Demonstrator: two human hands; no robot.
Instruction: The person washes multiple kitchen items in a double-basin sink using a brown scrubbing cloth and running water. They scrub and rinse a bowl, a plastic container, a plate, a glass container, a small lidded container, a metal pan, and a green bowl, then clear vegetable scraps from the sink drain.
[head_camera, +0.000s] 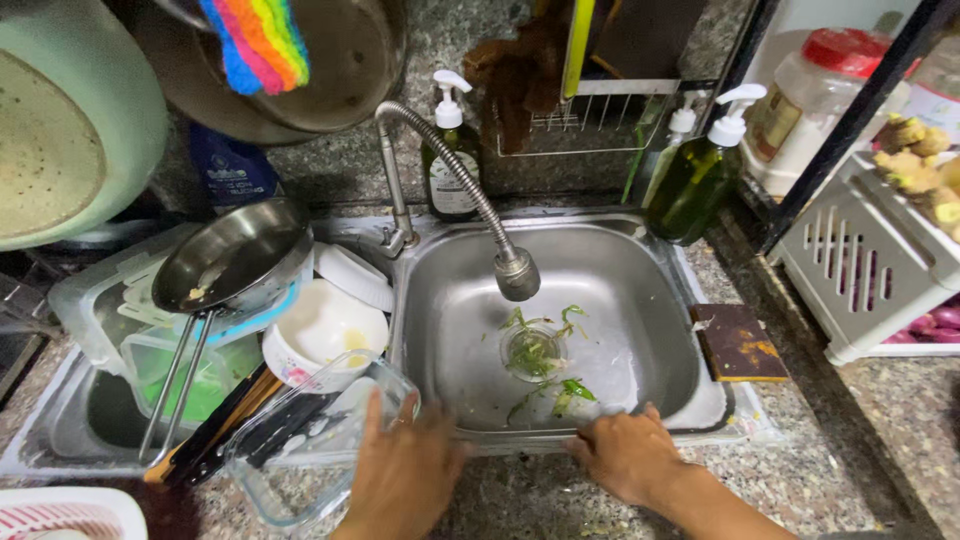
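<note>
Left hand (400, 475) spread flat, fingers released, touching glass dish (320, 440). Right hand (625, 455) loosely curled on sink (690, 300) rim, grasping nothing; green scraps (545, 355) just beyond fingertips.

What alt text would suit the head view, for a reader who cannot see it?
Two bare hands rest at the front rim of a steel sink: the left hand touches a clear glass dish, the right hand lies open on the rim. Green vegetable scraps sit around the drain, below a flexible faucet.
</note>
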